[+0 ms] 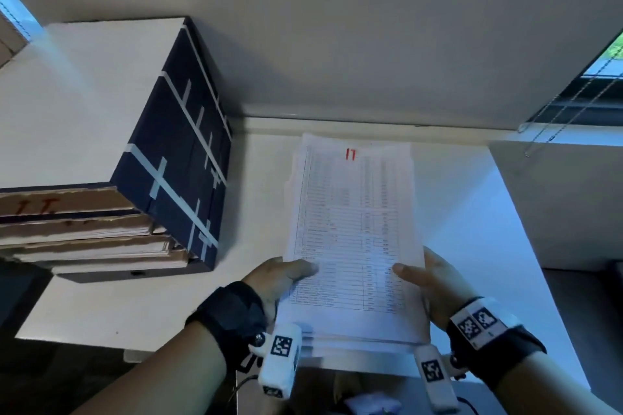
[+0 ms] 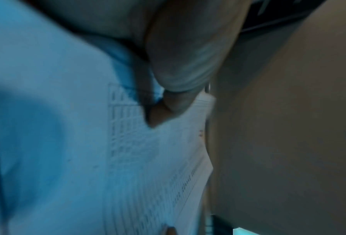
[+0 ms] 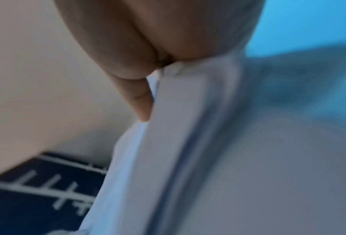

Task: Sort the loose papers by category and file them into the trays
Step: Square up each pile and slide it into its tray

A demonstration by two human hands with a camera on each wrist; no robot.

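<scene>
White desk (image 1: 128,307): dark blue taped cardboard tray unit (image 1: 175,158) at left; stack of white printed papers (image 1: 354,229), gripped by left hand (image 1: 279,280) and right hand (image 1: 435,283), thumbs on top.

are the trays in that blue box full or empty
Partly filled. The blue box has tiers at its open front, and white paper stacks show in the lower ones. The top tier's contents cannot be seen.
</scene>
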